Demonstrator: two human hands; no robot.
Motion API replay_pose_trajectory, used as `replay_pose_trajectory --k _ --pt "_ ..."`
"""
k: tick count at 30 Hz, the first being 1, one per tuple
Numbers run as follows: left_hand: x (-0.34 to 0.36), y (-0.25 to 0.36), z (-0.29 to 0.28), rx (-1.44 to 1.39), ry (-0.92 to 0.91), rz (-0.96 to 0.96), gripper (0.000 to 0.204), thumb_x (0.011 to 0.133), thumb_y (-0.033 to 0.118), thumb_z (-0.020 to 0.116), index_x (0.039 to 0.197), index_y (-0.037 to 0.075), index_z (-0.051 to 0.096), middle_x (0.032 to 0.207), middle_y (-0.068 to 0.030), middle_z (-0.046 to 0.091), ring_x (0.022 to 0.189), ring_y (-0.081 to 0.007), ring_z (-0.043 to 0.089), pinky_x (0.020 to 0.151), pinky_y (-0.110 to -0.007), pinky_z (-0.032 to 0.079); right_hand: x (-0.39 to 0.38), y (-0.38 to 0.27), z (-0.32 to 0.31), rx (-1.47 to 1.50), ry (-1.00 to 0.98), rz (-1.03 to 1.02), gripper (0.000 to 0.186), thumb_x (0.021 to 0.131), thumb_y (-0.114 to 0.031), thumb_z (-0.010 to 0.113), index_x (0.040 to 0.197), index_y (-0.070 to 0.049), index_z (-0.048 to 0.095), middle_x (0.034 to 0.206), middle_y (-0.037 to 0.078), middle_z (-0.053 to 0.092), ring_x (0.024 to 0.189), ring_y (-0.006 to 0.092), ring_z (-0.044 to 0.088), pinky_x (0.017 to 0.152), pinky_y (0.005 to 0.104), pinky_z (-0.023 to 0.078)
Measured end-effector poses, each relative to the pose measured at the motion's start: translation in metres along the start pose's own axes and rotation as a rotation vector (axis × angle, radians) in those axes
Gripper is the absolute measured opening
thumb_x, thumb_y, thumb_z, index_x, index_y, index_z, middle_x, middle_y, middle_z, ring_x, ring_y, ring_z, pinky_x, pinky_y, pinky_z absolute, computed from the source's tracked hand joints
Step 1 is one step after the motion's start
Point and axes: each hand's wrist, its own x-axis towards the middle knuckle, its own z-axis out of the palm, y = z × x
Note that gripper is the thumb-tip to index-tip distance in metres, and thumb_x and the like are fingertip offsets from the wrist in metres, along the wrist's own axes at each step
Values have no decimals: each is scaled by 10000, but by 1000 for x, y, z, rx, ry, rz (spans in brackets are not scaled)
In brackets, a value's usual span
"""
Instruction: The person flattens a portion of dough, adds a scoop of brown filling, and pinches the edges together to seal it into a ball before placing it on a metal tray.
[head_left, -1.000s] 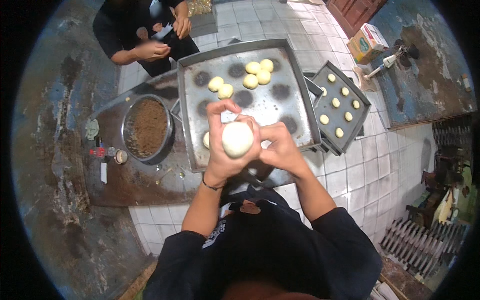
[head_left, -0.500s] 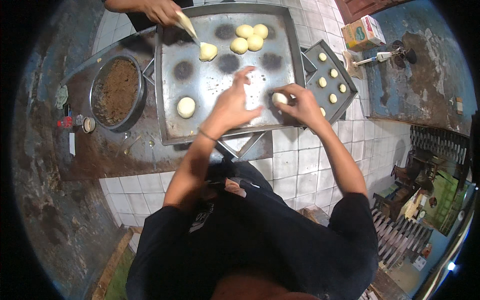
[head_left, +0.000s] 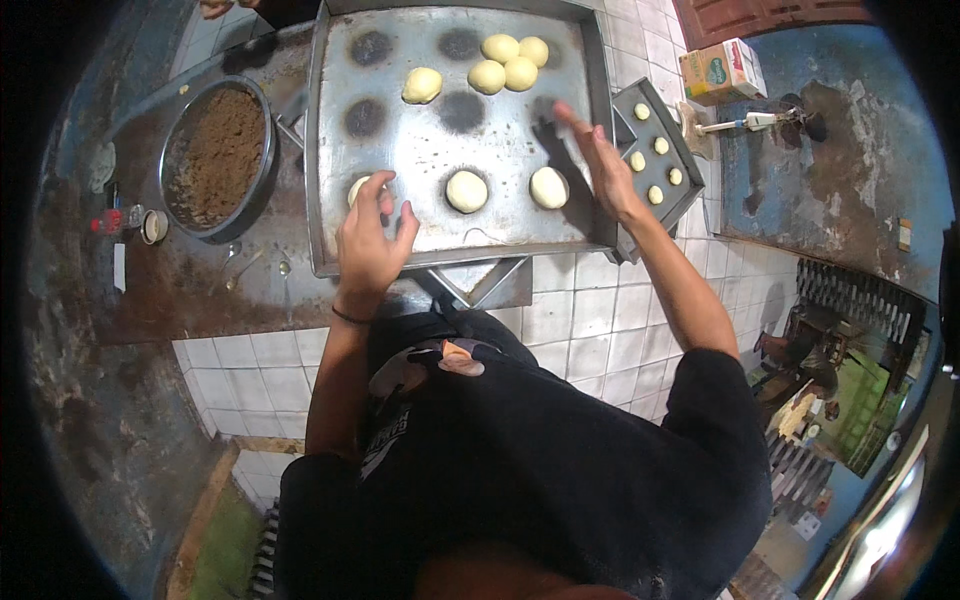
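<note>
Three pale dough balls line the near part of a large metal baking tray (head_left: 400, 258): a middle dough ball (head_left: 466, 191), a right dough ball (head_left: 549, 188) and a left dough ball (head_left: 353, 190). My left hand (head_left: 373, 240) is over the left ball, partly hiding it, its thumb apart from the curved fingers; whether it touches the ball I cannot tell. By the tray's right wall, my right hand (head_left: 605, 172) is open with fingers stretched, holding nothing. Farther back sit a lone dough ball (head_left: 422, 85) and a cluster of several dough balls (head_left: 520, 73).
A metal bowl (head_left: 268, 165) of brown crumbly filling stands left of the tray, with spoons (head_left: 284, 268), a small round tin (head_left: 154, 227) and a red-capped bottle (head_left: 108, 222) nearby. To the right are a smaller tray (head_left: 648, 98) with little dough balls and a carton (head_left: 722, 72).
My right hand has let go of the right dough ball and moved up and right. My left hand has moved left, exposing the middle ball. Another person's hand with a tool has drawn back.
</note>
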Motion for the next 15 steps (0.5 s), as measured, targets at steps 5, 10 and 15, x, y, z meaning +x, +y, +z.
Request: replay_pose_trajectory --k 5,10,15 --pt "-3 2 1 45 57 72 358 892 76 738 1238 63 643 758 -108 609 640 -263 621 621 -384 526 -3 -11 51 -1204 -127 -300 723 1042 -402 560 1607 -7 341 1696 211 290 1586 374 238 1295 515 205" --pt "-7 -5 -1 51 52 117 314 893 73 732 1196 61 653 775 -118 653 664 -259 668 638 -394 542 8 17 47 -640 -195 -3 810 1099 -583 332 1667 -26 174 1741 186 179 1619 327 151 1306 485 123" --pt "-8 -6 -4 -4 127 92 271 882 76 734 1144 71 665 746 -90 652 641 -236 665 628 -391 544 61 -65 43 -705 -90 -261 574 1028 -359 660 1496 -49 545 1556 173 527 1430 346 515 1200 435 382"
